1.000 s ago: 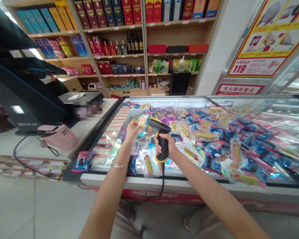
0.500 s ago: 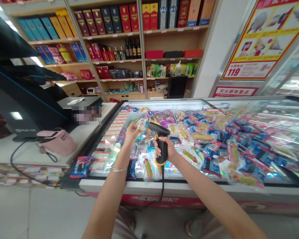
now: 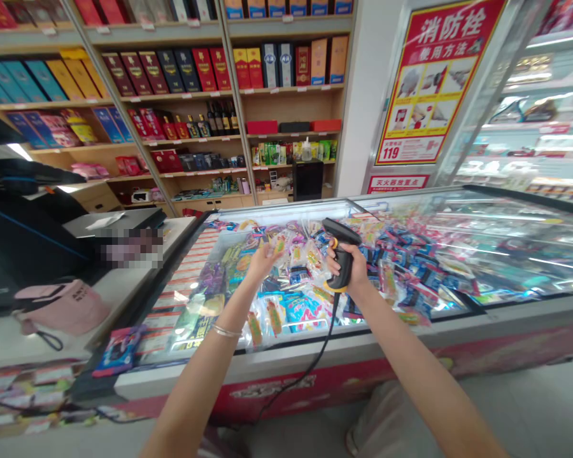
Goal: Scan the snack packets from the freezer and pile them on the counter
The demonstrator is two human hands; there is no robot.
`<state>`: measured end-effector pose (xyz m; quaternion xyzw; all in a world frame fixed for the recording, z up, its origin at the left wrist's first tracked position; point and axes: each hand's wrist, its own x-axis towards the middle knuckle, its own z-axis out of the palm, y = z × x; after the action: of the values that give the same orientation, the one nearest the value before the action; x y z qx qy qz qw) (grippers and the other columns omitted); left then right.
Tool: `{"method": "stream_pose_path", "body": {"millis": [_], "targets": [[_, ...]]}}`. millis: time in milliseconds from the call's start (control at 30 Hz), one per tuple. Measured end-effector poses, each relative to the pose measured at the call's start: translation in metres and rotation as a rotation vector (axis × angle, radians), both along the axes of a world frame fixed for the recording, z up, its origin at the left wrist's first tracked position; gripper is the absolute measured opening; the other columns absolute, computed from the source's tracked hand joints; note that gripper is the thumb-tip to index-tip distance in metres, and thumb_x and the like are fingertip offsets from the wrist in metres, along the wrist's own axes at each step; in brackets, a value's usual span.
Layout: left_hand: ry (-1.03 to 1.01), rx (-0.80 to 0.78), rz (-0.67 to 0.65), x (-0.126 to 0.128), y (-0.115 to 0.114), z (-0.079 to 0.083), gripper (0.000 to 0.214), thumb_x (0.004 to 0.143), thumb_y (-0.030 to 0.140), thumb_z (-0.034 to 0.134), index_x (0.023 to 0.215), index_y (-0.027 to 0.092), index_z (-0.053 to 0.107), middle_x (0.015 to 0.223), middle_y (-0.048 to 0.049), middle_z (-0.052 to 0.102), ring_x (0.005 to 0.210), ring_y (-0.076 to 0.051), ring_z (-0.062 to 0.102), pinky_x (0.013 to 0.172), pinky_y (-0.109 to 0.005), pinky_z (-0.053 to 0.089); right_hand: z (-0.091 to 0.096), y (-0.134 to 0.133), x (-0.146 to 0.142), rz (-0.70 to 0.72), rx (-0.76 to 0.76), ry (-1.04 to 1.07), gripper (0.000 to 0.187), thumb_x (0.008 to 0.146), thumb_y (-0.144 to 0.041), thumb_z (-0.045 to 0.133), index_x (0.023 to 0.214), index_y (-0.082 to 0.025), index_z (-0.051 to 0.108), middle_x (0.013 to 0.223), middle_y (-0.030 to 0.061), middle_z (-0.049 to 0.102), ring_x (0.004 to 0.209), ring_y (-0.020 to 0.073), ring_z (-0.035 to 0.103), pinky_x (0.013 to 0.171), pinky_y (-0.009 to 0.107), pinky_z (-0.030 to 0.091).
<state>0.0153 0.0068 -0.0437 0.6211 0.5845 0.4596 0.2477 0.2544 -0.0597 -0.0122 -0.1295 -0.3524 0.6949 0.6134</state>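
Observation:
My right hand point(image 3: 352, 272) grips a black barcode scanner point(image 3: 341, 250) by its handle, with the scanner head turned toward the left. A black cable point(image 3: 315, 359) hangs from the scanner over the freezer's front edge. My left hand point(image 3: 263, 259) pinches a small clear-wrapped ice pop point(image 3: 279, 245) and holds it up in front of the scanner head. Both hands hover over the open chest freezer point(image 3: 286, 356), which is packed with several wrapped ice creams point(image 3: 401, 264). A thin bracelet point(image 3: 226, 331) circles my left wrist.
A white checkout counter point(image 3: 138, 270) at left carries a pink cap point(image 3: 62, 306) and a black till machine point(image 3: 23, 242). A loose packet point(image 3: 117, 350) lies on the freezer's left corner. Shelves of boxed goods point(image 3: 181, 70) line the back wall. A red poster point(image 3: 430, 76) hangs at right.
The view has swung left and up, so the freezer sits further right. Both hands have moved slightly up and farther over the freezer, still holding scanner and ice pop.

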Motion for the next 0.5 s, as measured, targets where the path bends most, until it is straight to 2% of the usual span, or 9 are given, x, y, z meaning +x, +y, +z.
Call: {"method": "stream_pose_path", "body": {"millis": [100,200,267,333,400,500], "targets": [[0.052,-0.062,-0.131,0.056,0.0,0.003,0.039,0.074,0.048,0.064,0.091,0.013,0.069,0.085,-0.0069,0.07,0.088,-0.024,0.064,0.078,-0.033,0.049,-0.005,-0.008,0.042,-0.111,-0.013,0.001,0.013,0.073,-0.028,0.054,0.083,-0.02,0.053,0.063,-0.0033,0.05,0.039,0.0051,0.037,0.033,0.015,0.035],[0.197,-0.057,-0.14,0.094,-0.006,0.0,0.043,0.081,0.046,0.058,0.108,0.015,0.067,0.116,-0.0126,0.067,0.111,-0.029,0.058,0.095,-0.04,0.044,-0.016,-0.016,0.079,-0.221,-0.037,0.001,0.014,0.072,-0.028,0.055,0.083,-0.02,0.053,0.062,-0.003,0.051,0.039,0.0051,0.038,0.034,0.014,0.036],[0.339,-0.041,-0.066,0.108,-0.014,-0.005,0.049,0.085,0.047,0.054,0.126,0.02,0.058,0.142,-0.0124,0.049,0.131,-0.032,0.043,0.106,-0.049,0.034,-0.024,-0.019,0.1,-0.28,-0.056,0.004,0.014,0.072,-0.028,0.056,0.083,-0.02,0.053,0.062,-0.0031,0.05,0.04,0.0055,0.039,0.034,0.014,0.037],[0.451,-0.061,-0.002,0.114,-0.022,-0.01,0.053,0.09,0.051,0.044,0.138,0.03,0.047,0.154,-0.0064,0.032,0.14,-0.034,0.029,0.111,-0.056,0.025,-0.032,-0.02,0.115,-0.308,-0.074,0.01,0.014,0.071,-0.028,0.056,0.082,-0.02,0.053,0.062,-0.0036,0.049,0.039,0.0061,0.039,0.034,0.016,0.039],[0.519,-0.098,0.011,0.117,-0.028,-0.014,0.051,0.093,0.053,0.031,0.14,0.037,0.042,0.156,-0.001,0.029,0.143,-0.032,0.023,0.112,-0.058,0.023,-0.038,-0.018,0.123,-0.308,-0.087,0.027,0.014,0.071,-0.029,0.056,0.081,-0.021,0.052,0.062,-0.0042,0.048,0.039,0.0062,0.038,0.035,0.018,0.041],[0.587,-0.106,0.008,0.123,-0.033,-0.017,0.05,0.094,0.052,0.024,0.138,0.04,0.045,0.153,0.0025,0.035,0.144,-0.028,0.023,0.114,-0.055,0.023,-0.045,-0.013,0.124,-0.309,-0.09,0.039,0.014,0.072,-0.029,0.056,0.081,-0.021,0.053,0.062,-0.0043,0.049,0.038,0.0059,0.038,0.034,0.017,0.04]]}}
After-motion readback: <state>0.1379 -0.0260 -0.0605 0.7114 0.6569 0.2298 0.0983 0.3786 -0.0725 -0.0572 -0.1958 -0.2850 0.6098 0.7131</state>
